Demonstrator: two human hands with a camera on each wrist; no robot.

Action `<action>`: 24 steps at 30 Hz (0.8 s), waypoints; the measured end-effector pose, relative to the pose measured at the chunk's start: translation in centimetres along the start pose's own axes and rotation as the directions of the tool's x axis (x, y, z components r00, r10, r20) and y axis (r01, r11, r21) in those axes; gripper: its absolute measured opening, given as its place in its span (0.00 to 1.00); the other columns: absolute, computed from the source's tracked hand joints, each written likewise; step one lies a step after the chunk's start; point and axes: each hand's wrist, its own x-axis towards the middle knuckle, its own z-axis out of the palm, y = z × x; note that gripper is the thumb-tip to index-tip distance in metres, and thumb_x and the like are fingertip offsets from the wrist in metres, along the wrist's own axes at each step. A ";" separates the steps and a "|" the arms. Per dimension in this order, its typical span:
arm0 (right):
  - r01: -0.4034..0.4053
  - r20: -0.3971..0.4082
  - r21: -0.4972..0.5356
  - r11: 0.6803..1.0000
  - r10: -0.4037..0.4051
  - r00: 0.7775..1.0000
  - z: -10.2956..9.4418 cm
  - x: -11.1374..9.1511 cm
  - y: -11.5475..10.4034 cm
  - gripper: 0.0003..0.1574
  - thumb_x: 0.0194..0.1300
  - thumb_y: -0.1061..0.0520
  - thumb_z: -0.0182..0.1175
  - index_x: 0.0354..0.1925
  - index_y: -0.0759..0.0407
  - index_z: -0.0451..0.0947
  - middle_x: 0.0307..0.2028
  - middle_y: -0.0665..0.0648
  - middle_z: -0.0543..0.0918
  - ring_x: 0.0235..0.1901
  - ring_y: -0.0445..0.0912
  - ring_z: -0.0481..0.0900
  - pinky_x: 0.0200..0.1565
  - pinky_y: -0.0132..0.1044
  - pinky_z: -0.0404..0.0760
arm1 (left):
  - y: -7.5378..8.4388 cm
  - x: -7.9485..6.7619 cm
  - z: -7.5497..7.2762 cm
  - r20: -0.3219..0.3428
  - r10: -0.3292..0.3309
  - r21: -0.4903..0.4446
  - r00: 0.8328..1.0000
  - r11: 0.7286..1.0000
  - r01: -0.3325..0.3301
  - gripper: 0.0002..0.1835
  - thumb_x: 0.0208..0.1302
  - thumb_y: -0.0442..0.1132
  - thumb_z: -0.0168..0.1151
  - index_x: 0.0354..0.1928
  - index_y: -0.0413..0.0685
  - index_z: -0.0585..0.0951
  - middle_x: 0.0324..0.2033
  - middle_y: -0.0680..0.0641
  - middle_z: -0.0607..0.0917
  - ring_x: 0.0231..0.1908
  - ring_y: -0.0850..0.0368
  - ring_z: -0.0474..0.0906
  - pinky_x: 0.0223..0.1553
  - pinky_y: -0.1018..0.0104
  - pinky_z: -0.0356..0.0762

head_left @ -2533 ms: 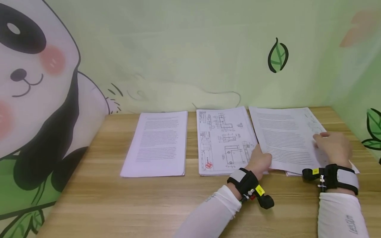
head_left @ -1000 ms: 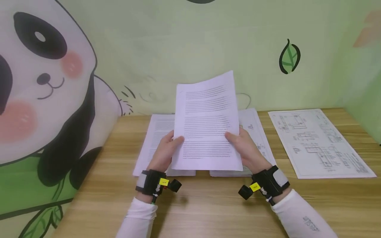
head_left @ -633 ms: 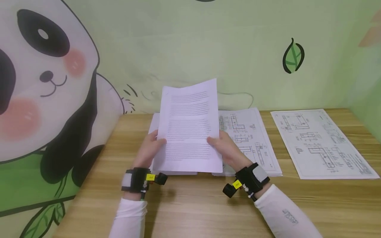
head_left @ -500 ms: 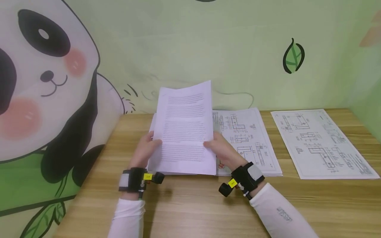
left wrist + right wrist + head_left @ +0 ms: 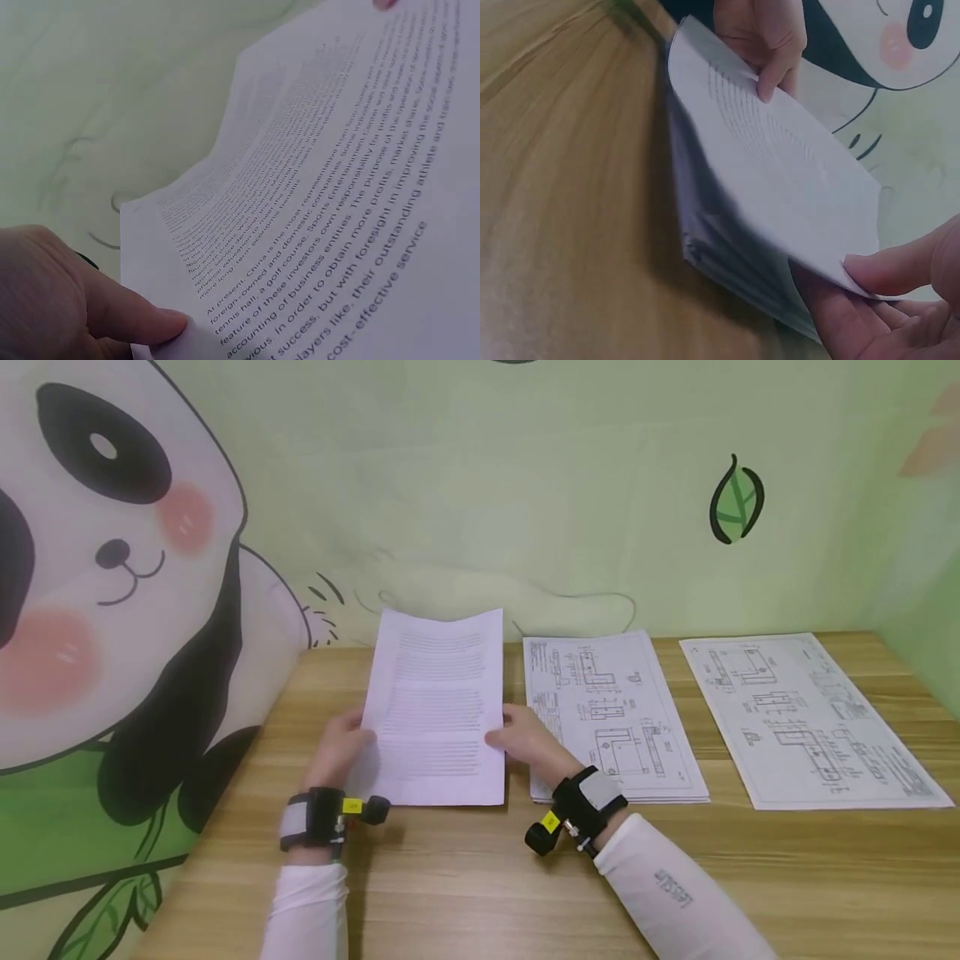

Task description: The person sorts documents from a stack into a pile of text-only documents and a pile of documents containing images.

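A white sheet of paper (image 5: pixel 435 710) printed with lines of text is held level by both hands, its sides bowed upward. My left hand (image 5: pixel 337 747) pinches its left edge, thumb on top, as the left wrist view also shows with the thumb on the paper's corner area (image 5: pixel 172 262). On the opposite edge my right hand (image 5: pixel 528 743) pinches the sheet between thumb and fingers. Below it lies a paper stack (image 5: pixel 727 262), seen in the right wrist view, with a gap between stack and sheet. Whether the held paper is one sheet or more, I cannot tell.
To the right lies a stack of technical drawings (image 5: pixel 615 718). Farther right, another drawing sheet (image 5: pixel 817 722) lies flat near the table's right edge. The wooden table (image 5: pixel 450 885) meets a green wall cloth (image 5: pixel 450 485) with a panda print at the back.
Both hands lifted the text paper off the right-hand drawing, carried it left past the middle stack, and lowered it over the left stack. The right drawing is now uncovered.
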 end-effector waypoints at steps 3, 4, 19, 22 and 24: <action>0.003 -0.013 -0.055 0.998 -0.003 1.000 0.4 0.4 0.4 0.28 0.58 0.65 0.57 0.59 0.61 0.70 0.40 0.62 0.84 0.28 0.45 0.82 0.29 0.34 0.81 | -0.5 0.4 0.2 -0.028 -0.002 0.020 1.000 1.000 0.003 0.27 0.64 0.32 0.46 0.67 0.44 0.64 0.64 0.37 0.69 0.62 0.39 0.63 0.63 0.38 0.57; 0.014 -0.015 -0.069 0.998 -0.015 1.000 0.5 0.5 0.5 0.29 0.58 0.65 0.57 0.60 0.62 0.69 0.39 0.63 0.84 0.25 0.45 0.82 0.26 0.34 0.82 | -0.6 0.4 0.2 -0.038 -0.006 0.029 0.999 1.000 0.007 0.27 0.64 0.32 0.46 0.67 0.43 0.64 0.63 0.37 0.69 0.62 0.39 0.63 0.63 0.38 0.58; 0.091 -0.133 -0.337 0.937 -0.143 0.981 1.7 1.3 0.6 0.25 0.57 0.64 0.57 0.55 0.64 0.73 0.24 0.60 0.82 0.12 0.44 0.76 0.12 0.27 0.69 | -1.6 1.1 0.5 -0.211 -0.082 0.004 0.974 0.996 0.085 0.26 0.64 0.36 0.50 0.65 0.45 0.67 0.59 0.36 0.72 0.57 0.40 0.69 0.60 0.42 0.65; 0.102 -0.153 -0.413 0.905 -0.179 0.972 1.9 1.3 0.4 0.21 0.58 0.64 0.57 0.51 0.66 0.75 0.30 0.61 0.83 0.17 0.45 0.76 0.16 0.29 0.70 | -1.7 1.2 0.5 -0.231 -0.083 0.017 0.969 0.996 0.090 0.26 0.64 0.36 0.51 0.65 0.45 0.67 0.60 0.36 0.72 0.57 0.39 0.68 0.60 0.42 0.65; 0.110 -0.157 -0.454 0.884 -0.201 0.967 2.0 1.3 0.2 0.18 0.58 0.65 0.57 0.48 0.67 0.77 0.31 0.61 0.82 0.19 0.45 0.75 0.17 0.30 0.68 | -1.6 1.2 0.5 -0.239 -0.087 0.024 0.967 0.995 0.095 0.25 0.64 0.36 0.50 0.65 0.45 0.67 0.61 0.36 0.71 0.58 0.39 0.68 0.60 0.41 0.65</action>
